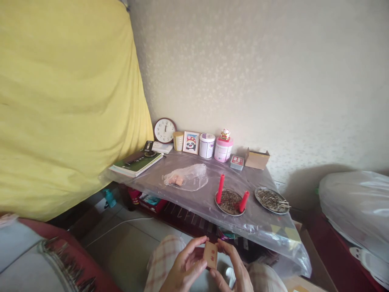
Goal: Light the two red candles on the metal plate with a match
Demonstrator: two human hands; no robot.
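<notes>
Between both hands, above my lap, is a small tan box (pixel 210 254) with red characters on its face. My left hand (pixel 187 265) grips its left side with thumb and fingertips. On the opposite side, the thumb and index finger of my right hand (pixel 234 265) hold its edges. Past the hands, on the plastic-covered table (pixel 194 198), a metal plate (pixel 226 211) bears dark loose bits and two red candle-like sticks (pixel 220 189). Another plate (pixel 270 198) to the right carries similar bits and several thin pale sticks.
A clear plastic bag (pixel 196 176) with pinkish pieces lies mid-table. Books (pixel 136 163) are at the left. Along the wall stand a clock (pixel 165 130), a framed panda picture (pixel 191 142), canisters (pixel 207 146), a card pack (pixel 237 162) and an open cardboard box (pixel 257 159). Yellow cloth (pixel 69 101) hangs left.
</notes>
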